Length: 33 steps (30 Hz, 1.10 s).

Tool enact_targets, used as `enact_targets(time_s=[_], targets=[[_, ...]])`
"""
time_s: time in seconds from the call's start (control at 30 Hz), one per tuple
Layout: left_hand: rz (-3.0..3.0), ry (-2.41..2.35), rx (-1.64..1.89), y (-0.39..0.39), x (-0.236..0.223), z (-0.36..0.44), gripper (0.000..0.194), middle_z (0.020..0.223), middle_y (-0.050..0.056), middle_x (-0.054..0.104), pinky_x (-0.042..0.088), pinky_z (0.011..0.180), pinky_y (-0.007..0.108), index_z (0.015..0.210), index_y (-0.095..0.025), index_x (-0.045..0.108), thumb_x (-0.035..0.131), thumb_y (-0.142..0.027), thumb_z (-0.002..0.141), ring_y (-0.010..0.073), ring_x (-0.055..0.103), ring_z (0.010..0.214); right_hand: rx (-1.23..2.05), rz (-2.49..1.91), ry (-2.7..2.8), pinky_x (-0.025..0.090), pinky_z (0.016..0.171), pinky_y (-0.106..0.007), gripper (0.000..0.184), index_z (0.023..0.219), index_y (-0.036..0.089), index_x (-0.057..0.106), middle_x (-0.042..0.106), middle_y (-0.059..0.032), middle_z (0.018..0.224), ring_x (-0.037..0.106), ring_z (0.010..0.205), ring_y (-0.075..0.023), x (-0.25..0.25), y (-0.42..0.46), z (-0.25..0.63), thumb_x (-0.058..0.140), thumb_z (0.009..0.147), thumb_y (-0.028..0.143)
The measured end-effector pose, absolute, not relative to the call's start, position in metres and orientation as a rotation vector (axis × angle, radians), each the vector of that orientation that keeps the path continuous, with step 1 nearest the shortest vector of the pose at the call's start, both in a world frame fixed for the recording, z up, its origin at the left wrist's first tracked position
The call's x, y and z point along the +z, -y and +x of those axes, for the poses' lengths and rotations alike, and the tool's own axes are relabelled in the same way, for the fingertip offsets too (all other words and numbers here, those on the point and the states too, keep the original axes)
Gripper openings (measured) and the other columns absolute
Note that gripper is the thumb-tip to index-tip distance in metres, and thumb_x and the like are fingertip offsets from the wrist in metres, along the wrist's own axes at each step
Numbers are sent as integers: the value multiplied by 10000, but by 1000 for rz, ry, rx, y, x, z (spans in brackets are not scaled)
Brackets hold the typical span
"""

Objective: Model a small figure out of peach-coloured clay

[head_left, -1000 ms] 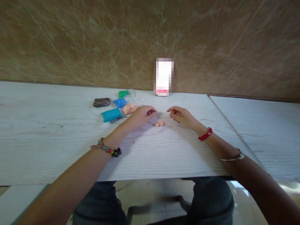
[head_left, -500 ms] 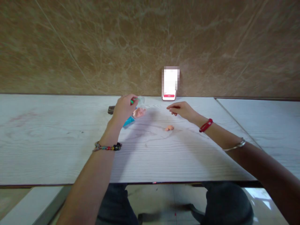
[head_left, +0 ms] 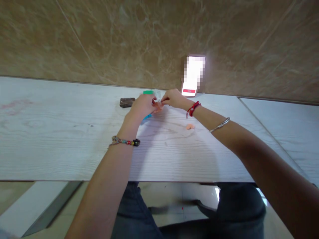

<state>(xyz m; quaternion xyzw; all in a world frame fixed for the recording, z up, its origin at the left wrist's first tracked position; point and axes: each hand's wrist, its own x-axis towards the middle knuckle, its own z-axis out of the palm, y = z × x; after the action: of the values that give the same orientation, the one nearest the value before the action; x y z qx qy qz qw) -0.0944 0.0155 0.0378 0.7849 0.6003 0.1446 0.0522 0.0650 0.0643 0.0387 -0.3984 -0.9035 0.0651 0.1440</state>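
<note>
My left hand [head_left: 144,105] is closed on a small clear packet with peach-pink soft material [head_left: 158,107] in it. Pinched fingers of my right hand [head_left: 173,98] meet at the packet's upper right edge. Beyond my left hand shows a green piece [head_left: 148,92], next to clear, crinkled plastic [head_left: 157,94]. A blue packet [head_left: 147,117] lies partly hidden under that hand. On the tabletop, nearer to me, rests a small peach lump [head_left: 190,126] that looks like modelling clay, touched by neither hand.
A phone [head_left: 193,76] with a lit screen leans upright against the brown marbled wall [head_left: 104,39]. Left of my left hand lies a dark brown block [head_left: 127,102]. The white wood-grain table [head_left: 62,139] has its front edge above my legs.
My right hand has moved left, from above the tabletop to the packet at my left hand. The view has shifted, so the table and phone sit higher in the picture.
</note>
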Motion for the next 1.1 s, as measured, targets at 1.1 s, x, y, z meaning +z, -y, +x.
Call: enact_targets(time_s=[1.1], targets=[[2390,-1862,405,-18,34,-92,314,934,121,654,447,736,309,947,-115,633,557,-293,701,233,608,886,4,-1197,2575,402,720,-278,154,832,130,592,557,-96,931,537,824,-153,12,-62,69,442,838,92]])
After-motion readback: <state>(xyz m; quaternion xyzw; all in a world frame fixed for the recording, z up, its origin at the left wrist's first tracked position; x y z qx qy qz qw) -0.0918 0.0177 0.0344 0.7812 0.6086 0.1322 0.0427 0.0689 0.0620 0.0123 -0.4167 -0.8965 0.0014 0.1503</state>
